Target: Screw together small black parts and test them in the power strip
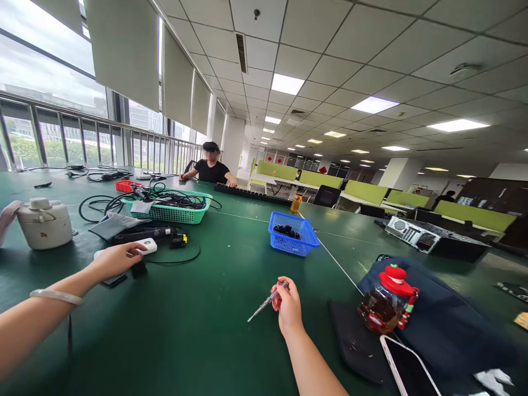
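Basket (179, 215) of cables (175, 199) beyond left hand (117, 257)

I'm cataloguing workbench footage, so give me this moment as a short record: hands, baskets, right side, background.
Left hand: left hand at a small black object, near a white device; grip unclear
Right hand: right hand holding a screwdriver, tip angled down
Blue basket: blue basket with small black items
Green basket: green basket with dark cables
Right side: red-lidded jar, phone
Background: seated person
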Motion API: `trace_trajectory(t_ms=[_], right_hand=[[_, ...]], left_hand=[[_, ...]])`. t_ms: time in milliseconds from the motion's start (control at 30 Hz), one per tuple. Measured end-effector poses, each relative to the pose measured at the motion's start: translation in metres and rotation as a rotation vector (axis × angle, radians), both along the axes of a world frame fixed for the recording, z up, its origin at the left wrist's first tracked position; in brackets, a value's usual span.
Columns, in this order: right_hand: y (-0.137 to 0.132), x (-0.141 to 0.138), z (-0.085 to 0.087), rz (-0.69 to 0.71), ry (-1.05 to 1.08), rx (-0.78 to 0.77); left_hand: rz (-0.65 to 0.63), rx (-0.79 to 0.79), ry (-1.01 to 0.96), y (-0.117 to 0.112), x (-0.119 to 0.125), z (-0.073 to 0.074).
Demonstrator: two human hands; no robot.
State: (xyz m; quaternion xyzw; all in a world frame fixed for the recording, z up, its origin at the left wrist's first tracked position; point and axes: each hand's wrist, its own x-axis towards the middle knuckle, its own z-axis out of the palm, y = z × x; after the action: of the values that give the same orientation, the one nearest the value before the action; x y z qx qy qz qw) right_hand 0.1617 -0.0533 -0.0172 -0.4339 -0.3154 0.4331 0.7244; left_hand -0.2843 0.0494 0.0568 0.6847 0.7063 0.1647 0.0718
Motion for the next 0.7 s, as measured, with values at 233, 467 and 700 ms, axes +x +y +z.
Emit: trace_trajectory(t_ms=[233,467,700], right_hand=[[0.002,-0.001,-0.002,0.004,-0.019,0.006],[0.003,-0.001,-0.003,0.019,-0.039,0.007],[0.004,0.000,-0.007,0.035,-0.050,0.030]], left_hand=[[-0.034,-0.036,0.138,-0.002,0.009,-0.005],[0.001,-0.037,0.171,-0.003,0.015,-0.007],[-0.013,0.000,0.216,-0.011,0.024,-0.007]])
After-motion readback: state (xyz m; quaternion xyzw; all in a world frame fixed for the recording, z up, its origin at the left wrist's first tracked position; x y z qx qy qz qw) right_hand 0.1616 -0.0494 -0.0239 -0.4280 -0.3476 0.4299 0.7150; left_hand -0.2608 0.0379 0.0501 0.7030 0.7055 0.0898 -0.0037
